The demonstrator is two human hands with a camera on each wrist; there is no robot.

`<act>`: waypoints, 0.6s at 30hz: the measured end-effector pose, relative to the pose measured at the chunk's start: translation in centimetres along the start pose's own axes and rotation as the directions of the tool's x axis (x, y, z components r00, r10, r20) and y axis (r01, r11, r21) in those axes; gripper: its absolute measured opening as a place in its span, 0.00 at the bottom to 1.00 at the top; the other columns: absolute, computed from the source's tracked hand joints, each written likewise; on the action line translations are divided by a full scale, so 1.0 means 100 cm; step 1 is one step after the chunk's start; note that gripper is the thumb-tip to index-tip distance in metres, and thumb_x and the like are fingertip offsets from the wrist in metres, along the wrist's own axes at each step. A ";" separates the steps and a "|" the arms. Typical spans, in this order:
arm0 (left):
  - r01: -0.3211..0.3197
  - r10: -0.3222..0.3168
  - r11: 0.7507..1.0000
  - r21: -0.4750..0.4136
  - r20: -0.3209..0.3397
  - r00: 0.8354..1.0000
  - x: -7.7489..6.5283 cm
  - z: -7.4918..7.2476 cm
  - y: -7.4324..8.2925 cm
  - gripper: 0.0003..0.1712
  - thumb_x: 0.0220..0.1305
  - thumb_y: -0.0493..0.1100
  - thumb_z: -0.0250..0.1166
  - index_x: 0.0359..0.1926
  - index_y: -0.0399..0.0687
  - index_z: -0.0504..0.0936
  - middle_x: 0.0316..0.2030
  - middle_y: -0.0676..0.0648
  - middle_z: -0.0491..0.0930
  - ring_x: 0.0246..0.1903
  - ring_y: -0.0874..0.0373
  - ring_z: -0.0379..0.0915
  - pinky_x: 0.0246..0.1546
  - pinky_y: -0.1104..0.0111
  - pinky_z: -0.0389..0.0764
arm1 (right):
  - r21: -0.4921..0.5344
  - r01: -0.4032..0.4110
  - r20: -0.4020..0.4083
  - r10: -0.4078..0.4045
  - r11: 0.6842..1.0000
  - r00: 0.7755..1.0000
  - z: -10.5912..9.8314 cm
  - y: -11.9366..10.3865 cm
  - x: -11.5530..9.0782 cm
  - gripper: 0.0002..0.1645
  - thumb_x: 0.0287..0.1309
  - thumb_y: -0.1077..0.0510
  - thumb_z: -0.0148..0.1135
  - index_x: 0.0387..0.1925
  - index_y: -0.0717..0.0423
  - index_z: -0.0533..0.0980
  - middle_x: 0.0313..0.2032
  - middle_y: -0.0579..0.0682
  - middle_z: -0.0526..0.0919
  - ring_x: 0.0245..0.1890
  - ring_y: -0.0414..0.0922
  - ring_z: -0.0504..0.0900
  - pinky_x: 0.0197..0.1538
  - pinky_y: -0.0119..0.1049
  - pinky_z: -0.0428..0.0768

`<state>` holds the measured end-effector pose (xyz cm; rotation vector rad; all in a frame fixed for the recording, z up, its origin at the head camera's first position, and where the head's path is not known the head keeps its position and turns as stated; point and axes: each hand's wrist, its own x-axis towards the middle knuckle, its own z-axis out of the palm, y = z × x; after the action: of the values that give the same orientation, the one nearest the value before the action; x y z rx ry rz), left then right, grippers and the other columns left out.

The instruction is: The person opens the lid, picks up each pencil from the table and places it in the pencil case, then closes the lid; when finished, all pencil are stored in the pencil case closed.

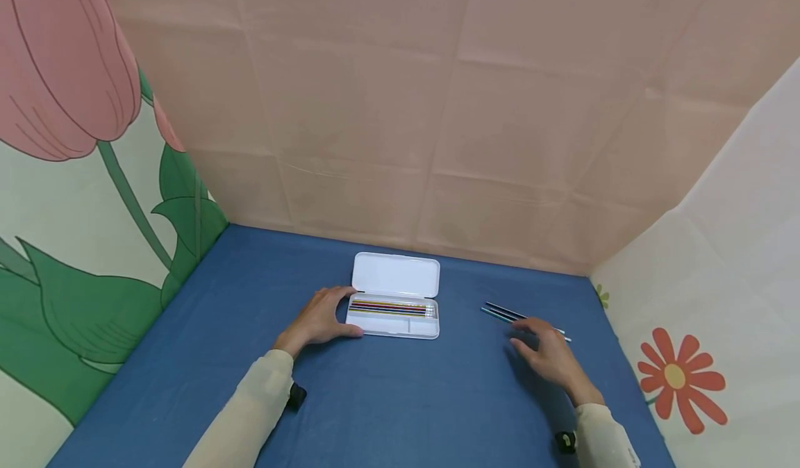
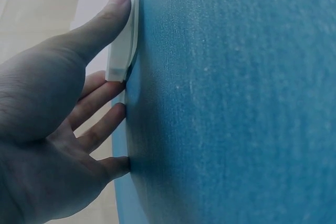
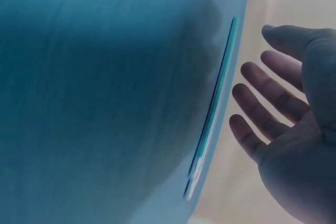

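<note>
A white hinged pencil case [image 1: 394, 326] lies on the blue table, its lid [image 1: 396, 274] laid back. In its rear compartment is a row of slim, pencil-like sticks [image 1: 387, 307] in several colours. My left hand [image 1: 320, 317] holds the case's left end, thumb at the front corner and fingers by the hinge; the left wrist view shows the thumb [image 2: 107, 22] against its side. To the right, a few more slim sticks [image 1: 500, 310], dark and teal with whitish ends, lie on the table. Over them hovers my right hand [image 1: 550, 353], fingers spread and holding nothing.
The blue table [image 1: 431, 398] meets a beige backdrop [image 1: 400, 141] close behind the case. A tulip-patterned panel [image 1: 112, 232] stands at left, a white panel with a red flower [image 1: 681, 378] at right.
</note>
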<state>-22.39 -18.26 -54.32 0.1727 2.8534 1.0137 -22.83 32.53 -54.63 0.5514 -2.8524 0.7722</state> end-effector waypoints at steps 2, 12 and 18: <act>0.002 -0.002 1.000 -0.001 0.002 1.000 0.000 0.000 0.000 0.56 0.59 0.57 0.89 0.82 0.45 0.74 0.81 0.34 0.73 0.80 0.31 0.67 0.80 0.32 0.72 | -0.008 -0.023 -0.004 0.023 1.000 1.000 -0.004 0.008 -0.004 0.21 0.72 0.61 0.77 0.63 0.63 0.85 0.58 0.62 0.91 0.60 0.64 0.89 0.64 0.71 0.83; -0.009 0.009 1.000 0.008 -0.001 1.000 0.001 0.001 -0.003 0.57 0.58 0.59 0.89 0.82 0.45 0.74 0.81 0.35 0.74 0.80 0.32 0.68 0.80 0.32 0.72 | -0.034 -0.091 0.003 0.091 0.995 0.996 -0.019 0.032 -0.015 0.28 0.72 0.58 0.78 0.67 0.65 0.82 0.63 0.68 0.87 0.65 0.71 0.85 0.65 0.73 0.83; -0.008 0.008 1.000 0.009 0.000 1.000 0.001 0.000 -0.002 0.57 0.58 0.59 0.89 0.82 0.46 0.74 0.81 0.35 0.74 0.80 0.32 0.68 0.80 0.33 0.72 | -0.047 -0.099 0.008 0.100 0.994 0.995 -0.020 0.037 -0.017 0.27 0.72 0.58 0.78 0.66 0.66 0.82 0.62 0.69 0.88 0.64 0.71 0.86 0.65 0.73 0.83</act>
<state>-22.55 -18.36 -54.47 0.1857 2.8595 1.0029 -22.60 37.07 -54.99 0.4109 -2.9180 0.7172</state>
